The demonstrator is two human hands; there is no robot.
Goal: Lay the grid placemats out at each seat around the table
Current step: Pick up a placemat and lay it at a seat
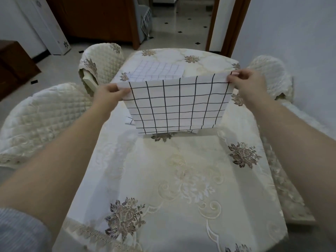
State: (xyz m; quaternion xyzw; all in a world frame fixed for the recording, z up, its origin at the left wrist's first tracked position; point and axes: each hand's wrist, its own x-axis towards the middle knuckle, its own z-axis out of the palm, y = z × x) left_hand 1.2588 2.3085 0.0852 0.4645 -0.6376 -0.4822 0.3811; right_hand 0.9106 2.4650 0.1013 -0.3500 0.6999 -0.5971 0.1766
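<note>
A white placemat with a black grid (pixel 179 104) hangs upright above the middle of the table (pixel 163 179). My left hand (pixel 109 94) pinches its top left corner and my right hand (pixel 245 82) pinches its top right corner. Its lower edge sits just over the cloth. A second grid placemat (pixel 156 71) lies flat at the far left part of the table. A small piece of another grid placemat (pixel 129 120) peeks out behind the held one; the rest of it is hidden.
The table carries a cream floral tablecloth. Quilted cream chairs stand at the near left (pixel 41 120), far left (pixel 101 64) and right (pixel 271 73). A dark wooden cabinet (pixel 14 64) is at the left, a doorway beyond the table.
</note>
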